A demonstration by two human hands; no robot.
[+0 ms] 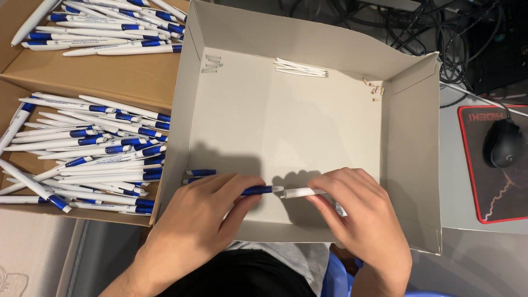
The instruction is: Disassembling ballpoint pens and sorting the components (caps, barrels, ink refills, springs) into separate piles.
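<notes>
Bare hands low over grey tray [407,165]. Left hand [203,220] pinches blue pen part [257,190]; right hand [360,212] pinches white barrel [301,192]; tips nearly meet, just above tray floor. Two blue parts [199,176] just beside left hand. Farther: springs [212,62], white refills [301,68], small bits [374,88] along back wall. Left: brown box [110,77] heaped with pens [99,148]. Right: mouse [502,143] on pad.

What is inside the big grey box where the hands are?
Inside the grey box lie small springs, thin white tubes, tiny tips and blue pen parts. The left hand and right hand hold pen halves; anything beneath them is covered.
</notes>
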